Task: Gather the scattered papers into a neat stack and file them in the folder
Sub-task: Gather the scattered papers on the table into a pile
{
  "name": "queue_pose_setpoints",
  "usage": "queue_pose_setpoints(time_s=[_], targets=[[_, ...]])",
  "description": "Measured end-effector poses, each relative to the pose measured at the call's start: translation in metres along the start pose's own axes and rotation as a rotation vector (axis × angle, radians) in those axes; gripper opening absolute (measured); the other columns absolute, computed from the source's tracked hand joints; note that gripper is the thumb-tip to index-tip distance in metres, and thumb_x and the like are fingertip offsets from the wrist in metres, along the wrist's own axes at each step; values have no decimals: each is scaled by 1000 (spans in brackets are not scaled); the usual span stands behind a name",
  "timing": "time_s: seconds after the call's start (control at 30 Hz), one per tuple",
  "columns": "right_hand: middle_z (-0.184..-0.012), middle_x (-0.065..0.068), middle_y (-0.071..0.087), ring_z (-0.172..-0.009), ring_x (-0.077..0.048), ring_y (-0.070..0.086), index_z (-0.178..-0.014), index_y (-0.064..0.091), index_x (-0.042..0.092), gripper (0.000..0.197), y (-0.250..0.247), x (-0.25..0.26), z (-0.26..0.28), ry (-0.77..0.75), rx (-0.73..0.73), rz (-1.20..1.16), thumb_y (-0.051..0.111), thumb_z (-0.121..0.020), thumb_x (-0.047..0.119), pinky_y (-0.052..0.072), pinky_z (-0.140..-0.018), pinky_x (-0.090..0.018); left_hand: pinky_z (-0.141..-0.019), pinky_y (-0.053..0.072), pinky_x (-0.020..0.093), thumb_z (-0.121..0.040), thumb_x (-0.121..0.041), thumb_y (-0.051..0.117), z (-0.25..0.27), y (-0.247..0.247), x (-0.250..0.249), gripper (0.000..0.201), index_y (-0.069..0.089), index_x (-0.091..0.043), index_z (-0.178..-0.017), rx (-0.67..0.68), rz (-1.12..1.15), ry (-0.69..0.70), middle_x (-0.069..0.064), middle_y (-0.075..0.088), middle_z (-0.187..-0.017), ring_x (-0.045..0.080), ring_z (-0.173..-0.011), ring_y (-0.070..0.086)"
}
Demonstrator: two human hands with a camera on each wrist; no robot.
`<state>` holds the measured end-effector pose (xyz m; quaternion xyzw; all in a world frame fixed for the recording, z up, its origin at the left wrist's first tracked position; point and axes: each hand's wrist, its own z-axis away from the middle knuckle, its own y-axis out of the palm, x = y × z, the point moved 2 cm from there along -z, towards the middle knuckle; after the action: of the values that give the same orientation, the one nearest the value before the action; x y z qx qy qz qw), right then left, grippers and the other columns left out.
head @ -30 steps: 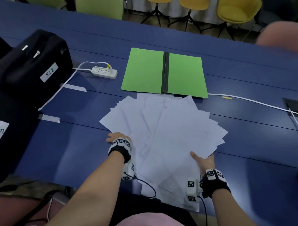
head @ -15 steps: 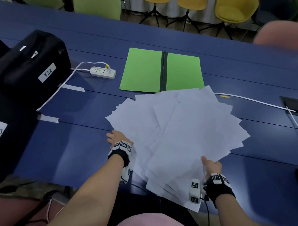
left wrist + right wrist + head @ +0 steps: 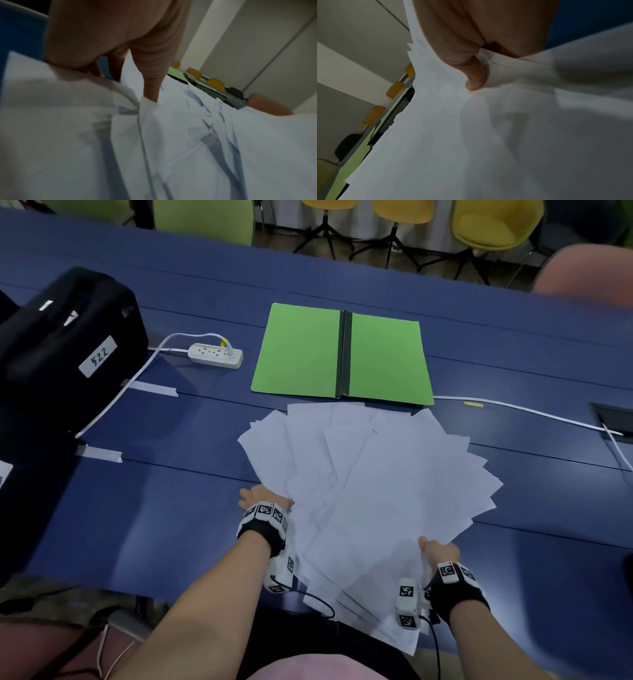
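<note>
Several white papers (image 3: 370,491) lie in a loose fan on the blue table (image 3: 137,525), their near ends hanging over the front edge. My left hand (image 3: 263,499) holds the fan's left edge; in the left wrist view its thumb (image 3: 150,88) lies on top of the papers (image 3: 188,135), with fingers behind the edge. My right hand (image 3: 440,549) pinches the fan's near right side, thumb (image 3: 475,77) pressed on top of the papers (image 3: 471,135) and fingers hidden beneath. The green folder (image 3: 298,350) lies open and flat just beyond the fan.
A black bag (image 3: 61,354) fills the left of the table. A white power strip (image 3: 215,356) sits left of the folder. A white cable (image 3: 513,412) runs right to a table socket (image 3: 613,419), past a small yellow object (image 3: 474,405). Yellow chairs (image 3: 493,224) stand behind.
Half a second ago the fan's right side was lifted and covered the folder's near right corner. It has dropped back toward me, and the whole folder shows again.
</note>
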<state>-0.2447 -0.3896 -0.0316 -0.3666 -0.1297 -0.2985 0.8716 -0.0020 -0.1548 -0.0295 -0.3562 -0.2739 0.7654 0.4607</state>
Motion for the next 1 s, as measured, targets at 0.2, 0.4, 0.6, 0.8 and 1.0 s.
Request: queue_pose_setpoints(time_s=[0.2, 0.4, 0.6, 0.8, 1.0], targets=[[-127, -28, 56, -119, -36, 55, -124, 53, -11, 44, -1, 4, 7, -5, 10, 76, 59, -91, 18, 35, -76, -28, -80, 50, 32, -74, -22, 72, 2, 5, -12, 52, 48, 2, -113, 24, 162, 21, 14, 55, -111, 31, -110, 55], [-124, -27, 58, -117, -37, 56, -121, 55, -11, 45, -1, 8, 16, -35, 7, 141, 62, -89, 20, 36, -77, -29, -68, 49, 27, -74, -13, 68, 9, -1, -19, 21, 49, -10, -67, 7, 59, 91, 9, 60, -90, 24, -86, 59], [-126, -27, 58, -118, -37, 55, -122, 54, -11, 44, 0, 10, 16, -30, 2, 142, 60, -90, 19, 44, -95, -37, -61, 42, 26, -80, -12, 60, 7, -1, -20, 30, 38, -14, -60, 115, 125, 93, 5, 46, -70, 20, -70, 50], [-124, -31, 54, -118, -40, 53, -128, 39, -20, 46, 1, 17, 22, -24, 24, 105, 52, -91, 3, 44, -91, -46, -71, 46, 28, -77, -9, 69, 8, -17, -3, 28, 55, -2, -99, 316, 379, -31, 7, 51, -74, 24, -78, 55], [-106, -27, 60, -117, -40, 55, -112, 51, -12, 29, 5, 12, 17, -32, 65, 147, 54, -90, 7, 45, -66, -29, -89, 46, 32, -78, -3, 69, -2, -49, 22, 57, 45, 9, -128, 263, 448, -127, 12, 58, -122, 34, -115, 57]])
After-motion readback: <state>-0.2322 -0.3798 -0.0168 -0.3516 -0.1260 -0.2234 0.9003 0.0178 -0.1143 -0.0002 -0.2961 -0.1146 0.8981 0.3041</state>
